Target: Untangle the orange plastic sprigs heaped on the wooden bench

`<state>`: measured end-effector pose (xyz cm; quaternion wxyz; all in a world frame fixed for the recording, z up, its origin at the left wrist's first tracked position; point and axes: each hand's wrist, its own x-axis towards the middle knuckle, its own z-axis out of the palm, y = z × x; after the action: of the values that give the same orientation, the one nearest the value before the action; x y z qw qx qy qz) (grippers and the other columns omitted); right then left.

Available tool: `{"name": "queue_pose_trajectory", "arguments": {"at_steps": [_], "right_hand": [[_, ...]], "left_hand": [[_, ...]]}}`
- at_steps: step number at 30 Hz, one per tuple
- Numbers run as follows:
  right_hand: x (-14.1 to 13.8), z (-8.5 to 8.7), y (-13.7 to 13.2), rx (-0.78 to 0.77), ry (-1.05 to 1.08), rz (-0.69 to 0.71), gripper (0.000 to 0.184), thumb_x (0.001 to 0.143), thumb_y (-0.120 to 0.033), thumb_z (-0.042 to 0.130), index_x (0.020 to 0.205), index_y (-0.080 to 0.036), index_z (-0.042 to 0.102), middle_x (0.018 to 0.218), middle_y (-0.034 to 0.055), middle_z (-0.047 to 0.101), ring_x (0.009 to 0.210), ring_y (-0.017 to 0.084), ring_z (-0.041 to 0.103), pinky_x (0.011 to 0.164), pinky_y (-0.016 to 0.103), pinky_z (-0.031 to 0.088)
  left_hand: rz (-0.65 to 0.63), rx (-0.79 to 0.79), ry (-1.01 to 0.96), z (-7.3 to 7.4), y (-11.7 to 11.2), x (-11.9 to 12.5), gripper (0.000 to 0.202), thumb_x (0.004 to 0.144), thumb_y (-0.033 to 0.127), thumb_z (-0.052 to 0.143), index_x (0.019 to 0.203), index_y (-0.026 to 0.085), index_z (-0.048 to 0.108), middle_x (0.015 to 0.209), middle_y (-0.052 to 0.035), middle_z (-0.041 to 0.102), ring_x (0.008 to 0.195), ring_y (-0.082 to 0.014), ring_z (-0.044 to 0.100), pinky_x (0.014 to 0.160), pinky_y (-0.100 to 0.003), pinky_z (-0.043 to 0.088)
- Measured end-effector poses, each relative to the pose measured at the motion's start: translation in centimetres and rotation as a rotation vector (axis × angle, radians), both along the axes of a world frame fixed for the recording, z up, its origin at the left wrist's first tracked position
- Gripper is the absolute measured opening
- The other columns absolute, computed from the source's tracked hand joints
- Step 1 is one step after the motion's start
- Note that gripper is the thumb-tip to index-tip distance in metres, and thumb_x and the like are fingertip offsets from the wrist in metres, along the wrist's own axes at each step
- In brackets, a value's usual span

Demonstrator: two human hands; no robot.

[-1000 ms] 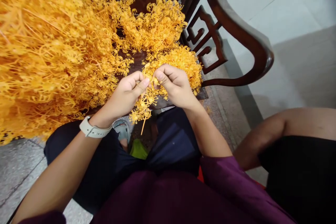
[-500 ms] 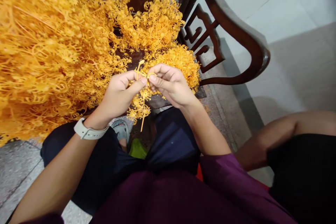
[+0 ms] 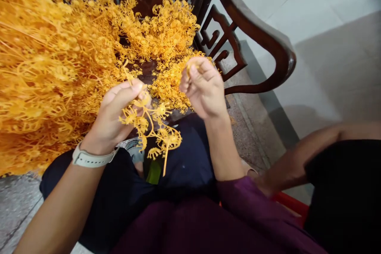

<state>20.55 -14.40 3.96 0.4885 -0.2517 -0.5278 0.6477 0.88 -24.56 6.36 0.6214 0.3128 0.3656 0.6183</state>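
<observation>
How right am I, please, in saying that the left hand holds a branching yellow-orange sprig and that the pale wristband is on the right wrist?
One detail is wrong: the head view shows the pale wristband on the left wrist. The left hand does hold the branching yellow-orange sprig.

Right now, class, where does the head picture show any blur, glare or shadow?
Head view: the bare right hand looks slightly blurred; head view: the curved, dark-brown wooden armrest carries a pale sheen; head view: a grey, shadow-like patch spreads over the pale tiled surface.
</observation>
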Motion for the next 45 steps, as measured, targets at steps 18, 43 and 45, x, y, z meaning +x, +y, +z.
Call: {"name": "queue_pose_trajectory", "arguments": {"at_steps": [18,43,45], "right_hand": [[-1.1,-0.5,-1.4,0.300,-0.291,-0.018,0.035,0.101,-0.059,0.069,0.105,-0.024,0.072,0.092,0.0010,0.066,0.078,0.014,0.061,0.073,0.030,0.055],[-2.6,0.4,-2.6,-0.215,-0.034,0.155,0.027,0.090,-0.043,0.086,0.093,-0.023,0.067,0.086,0.0008,0.060,0.077,0.014,0.055,0.069,0.028,0.052],[-2.3,0.4,-2.4,-0.229,-0.020,0.158,0.028,0.089,-0.043,0.087,0.091,-0.022,0.067,0.083,0.0002,0.059,0.075,0.013,0.054,0.067,0.027,0.051]], "left_hand": [[0.084,-0.042,0.094,-1.4,0.5,0.3,0.010,0.099,0.027,0.077,0.096,0.018,0.080,0.088,-0.0033,0.063,0.071,-0.0108,0.055,0.060,-0.019,0.047],[0.113,0.125,0.451,-2.6,2.1,1.8,0.039,0.096,0.051,0.080,0.076,0.020,0.067,0.075,-0.0007,0.056,0.069,-0.0143,0.048,0.067,-0.029,0.042],[0.032,0.130,0.462,-2.2,2.0,1.8,0.039,0.095,0.049,0.081,0.073,0.019,0.070,0.072,-0.0007,0.054,0.067,-0.0143,0.045,0.067,-0.029,0.041]]}}
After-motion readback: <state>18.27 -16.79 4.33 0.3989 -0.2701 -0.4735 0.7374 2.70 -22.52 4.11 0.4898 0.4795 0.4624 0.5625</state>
